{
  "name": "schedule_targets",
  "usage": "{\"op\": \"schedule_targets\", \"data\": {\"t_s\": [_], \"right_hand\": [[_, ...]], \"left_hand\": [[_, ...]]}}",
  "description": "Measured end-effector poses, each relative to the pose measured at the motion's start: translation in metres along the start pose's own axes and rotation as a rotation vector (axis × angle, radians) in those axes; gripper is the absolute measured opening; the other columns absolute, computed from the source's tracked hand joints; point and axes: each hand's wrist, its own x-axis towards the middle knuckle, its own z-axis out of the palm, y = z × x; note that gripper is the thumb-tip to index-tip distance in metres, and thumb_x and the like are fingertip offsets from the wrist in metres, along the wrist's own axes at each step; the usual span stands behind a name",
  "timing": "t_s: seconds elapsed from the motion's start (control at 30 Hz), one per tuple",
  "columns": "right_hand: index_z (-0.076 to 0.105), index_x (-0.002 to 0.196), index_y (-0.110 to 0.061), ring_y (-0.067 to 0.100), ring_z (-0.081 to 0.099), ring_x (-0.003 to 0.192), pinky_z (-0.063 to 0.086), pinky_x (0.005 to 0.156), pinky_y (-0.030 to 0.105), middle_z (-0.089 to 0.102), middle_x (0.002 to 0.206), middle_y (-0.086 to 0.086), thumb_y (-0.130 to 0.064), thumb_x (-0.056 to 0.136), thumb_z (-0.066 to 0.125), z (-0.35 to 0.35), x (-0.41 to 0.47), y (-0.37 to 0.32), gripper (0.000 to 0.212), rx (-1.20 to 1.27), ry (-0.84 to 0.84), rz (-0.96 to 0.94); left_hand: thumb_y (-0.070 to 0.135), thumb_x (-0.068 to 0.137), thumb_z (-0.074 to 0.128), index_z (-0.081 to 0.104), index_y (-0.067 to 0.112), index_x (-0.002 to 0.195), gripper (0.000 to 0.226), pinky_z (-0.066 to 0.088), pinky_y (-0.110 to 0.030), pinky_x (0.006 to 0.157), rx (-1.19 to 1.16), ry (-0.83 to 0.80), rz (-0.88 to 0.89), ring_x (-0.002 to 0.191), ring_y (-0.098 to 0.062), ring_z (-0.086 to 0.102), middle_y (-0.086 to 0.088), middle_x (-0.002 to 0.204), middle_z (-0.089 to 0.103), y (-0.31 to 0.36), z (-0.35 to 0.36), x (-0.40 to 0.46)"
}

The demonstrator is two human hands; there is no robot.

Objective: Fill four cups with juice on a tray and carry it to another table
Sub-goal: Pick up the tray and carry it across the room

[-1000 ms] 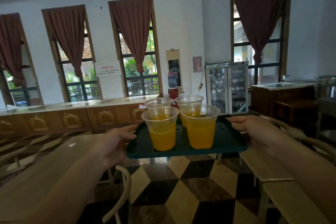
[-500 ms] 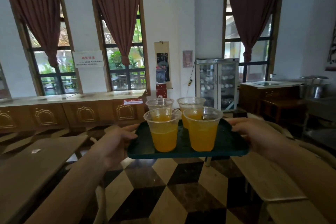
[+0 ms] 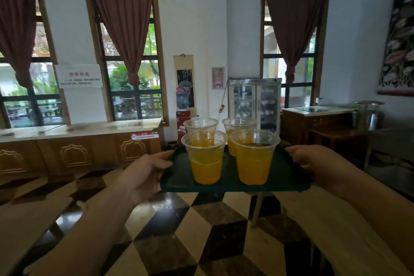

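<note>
Tray (image 3: 284, 177) first, since it's the biggest piece of the job: dark green, rectangular, held up in the air right between the two hands, over the checkered floor (image 3: 215, 226) and not resting on any table. The left hand (image 3: 143, 175) grips its left edge, thumb lying along the rim on top and the rest of the fingers curled underneath. The right hand (image 3: 318, 164) does the same on the right edge, thumb up on the rim, fingers tucked below where I can't really see them.

On the tray, between the hands, sit four clear plastic cups in a two-by-two bunch. The near right cup (image 3: 254, 159) is the fullest with orange juice, and the near left cup (image 3: 205, 159) just beside it is a bit lower. Behind them, farther from the hands, the far right cup (image 3: 238, 124) has juice showing, while the far left cup (image 3: 200, 123) is mostly hidden, so can't tell its level.

Past the right hand there's a glass-door cabinet (image 3: 255, 101), and a light wooden table (image 3: 331, 226) sits under the right forearm.
</note>
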Motion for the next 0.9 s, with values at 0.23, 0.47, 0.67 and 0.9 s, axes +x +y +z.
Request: {"op": "schedule_targets", "data": {"t_s": [0.23, 0.47, 0.67, 0.9], "right_hand": [[0.07, 0.104, -0.018, 0.031, 0.06, 0.099, 0.054, 0.063, 0.039, 0.063, 0.11, 0.008, 0.0, 0.087, 0.051, 0.039, 0.09, -0.006, 0.031, -0.033, 0.008, -0.002], [0.069, 0.099, -0.019, 0.029, 0.06, 0.094, 0.052, 0.062, 0.039, 0.062, 0.104, 0.007, 0.001, 0.089, 0.049, 0.064, 0.181, -0.001, 0.03, -0.03, -0.029, 0.014], [0.064, 0.108, -0.011, 0.034, 0.057, 0.098, 0.054, 0.074, 0.045, 0.059, 0.104, 0.013, 0.005, 0.09, 0.048, 0.071, 0.29, 0.006, 0.029, -0.072, -0.014, 0.061], [0.074, 0.102, -0.019, 0.034, 0.066, 0.095, 0.059, 0.058, 0.038, 0.068, 0.106, 0.014, 0.001, 0.083, 0.049, 0.043, 0.425, 0.001, 0.037, 0.007, -0.025, -0.035]], "left_hand": [[0.003, 0.083, 0.054, 0.067, 0.015, 0.119, 0.041, 0.065, -0.041, 0.066, -0.012, -0.05, 0.003, 0.092, -0.036, 0.076, -0.017, 0.105, 0.077, 0.014, -0.041, 0.092], [0.004, 0.085, 0.054, 0.063, 0.017, 0.124, 0.042, 0.061, -0.047, 0.083, 0.009, -0.028, -0.01, 0.098, -0.036, 0.074, -0.015, 0.106, 0.077, 0.009, -0.068, 0.184], [0.002, 0.082, 0.054, 0.068, 0.017, 0.118, 0.042, 0.063, -0.038, 0.062, 0.038, 0.025, -0.012, 0.099, -0.037, 0.074, -0.018, 0.113, 0.076, 0.022, -0.07, 0.275], [-0.004, 0.077, 0.057, 0.076, 0.015, 0.116, 0.047, 0.063, -0.039, 0.067, 0.086, 0.006, 0.004, 0.119, -0.039, 0.061, -0.02, 0.131, 0.064, 0.048, -0.055, 0.408]]}}
